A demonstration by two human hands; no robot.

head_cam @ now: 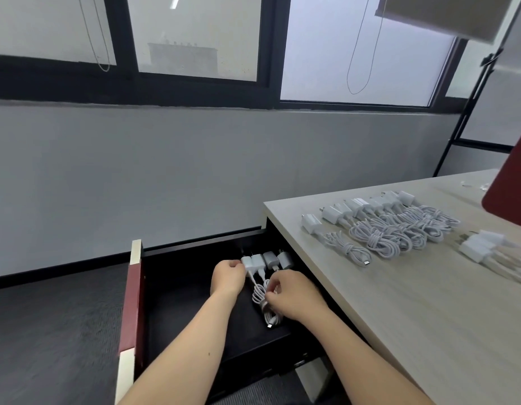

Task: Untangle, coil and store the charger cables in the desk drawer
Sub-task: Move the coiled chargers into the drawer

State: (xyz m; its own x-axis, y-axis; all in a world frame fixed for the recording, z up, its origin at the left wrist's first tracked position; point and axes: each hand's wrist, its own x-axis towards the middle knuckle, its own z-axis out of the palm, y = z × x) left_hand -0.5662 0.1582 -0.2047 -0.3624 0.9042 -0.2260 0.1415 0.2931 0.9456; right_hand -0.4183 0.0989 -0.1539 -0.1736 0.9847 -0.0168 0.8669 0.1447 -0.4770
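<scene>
White plastic meets the fingers at two places. The left hand (227, 275) has its fingers (235, 266) curled and pinching the plug (247, 263) at the drawer's far end. The right hand (291, 296) has its fingers (272, 290) curled down onto the coiled cable (262, 302) that runs from that plug toward the viewer. Both hands hold; neither is spread open. The cable lies on the drawer floor, with its coil directly under the right fingertips and its free connector (269, 325) poking out on the near side of the hand.

Handling, as a judgement: the charger is light. The plug is rigid and smooth, so it is the firm place to take hold of and to steer by. The cable is soft and springy, and a loose coil is likely to open. Grip it across the wrapped middle, not by a single loop.

Three more plugs (270, 260) stand just beside the held one, in a row against the back of the drawer (180, 317). On the table (414, 311) to the right lies a row of coiled chargers (385, 226). A further bunch (484, 247) lies near the right edge, well apart from the drawer.
</scene>
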